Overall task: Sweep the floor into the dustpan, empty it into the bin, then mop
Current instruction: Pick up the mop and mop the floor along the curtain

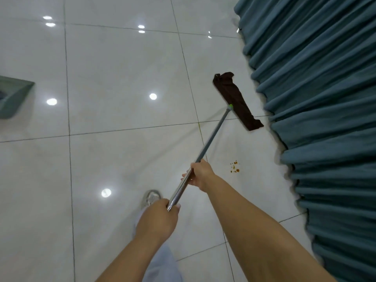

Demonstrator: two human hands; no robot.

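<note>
I hold a flat mop by its metal handle (209, 139). My left hand (157, 218) grips the top end of the handle. My right hand (201, 174) grips it a little lower down. The dark brown mop head (237, 98) lies flat on the white tiled floor (122, 78), close to the curtain. A small patch of brown-orange drops (235, 166) sits on the tile just right of my right hand, between the mop head and me.
A teal curtain (317, 98) hangs down the whole right side and reaches the floor. A grey-green bin (14, 96) stands at the left edge. My shoe (150, 197) and pale trouser leg are below the handle.
</note>
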